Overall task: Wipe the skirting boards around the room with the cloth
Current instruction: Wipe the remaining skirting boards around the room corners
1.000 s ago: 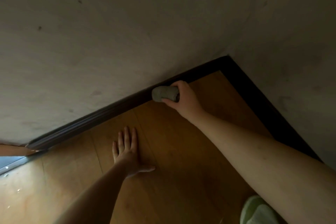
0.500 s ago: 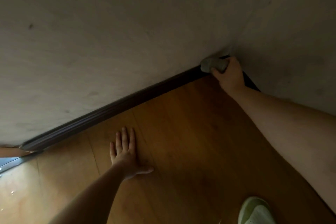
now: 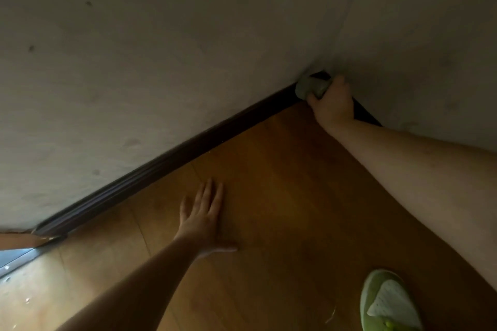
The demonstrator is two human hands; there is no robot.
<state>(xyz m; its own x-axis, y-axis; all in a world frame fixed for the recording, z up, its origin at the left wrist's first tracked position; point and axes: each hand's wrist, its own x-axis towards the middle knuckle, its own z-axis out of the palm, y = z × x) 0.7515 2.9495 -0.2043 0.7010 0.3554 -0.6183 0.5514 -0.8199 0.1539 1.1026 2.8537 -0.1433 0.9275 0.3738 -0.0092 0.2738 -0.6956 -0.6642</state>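
- Since a second ago the right hand (image 3: 332,105) has slid the grey cloth (image 3: 312,87) along the dark skirting board (image 3: 166,160) from mid-wall into the room's corner, where it sat half a second ago too.
- Fingers of the right hand are curled round the bunched cloth, gripping it and pressing it against the skirting where the two walls meet.
- Left hand (image 3: 203,219) has stayed put: flat on the wooden floor (image 3: 274,183), fingers straight and close together, thumb out to the side, holding nothing.
- Pale, scuffed plaster walls (image 3: 134,62) rise above the skirting; a second run of skirting leaves the corner behind the right forearm, which hides most of it.
- Warm brown floorboards catch light at the lower left, beside a metal threshold strip (image 3: 18,258).
- One light green slipper (image 3: 390,302) shows at the bottom right, on the floor.
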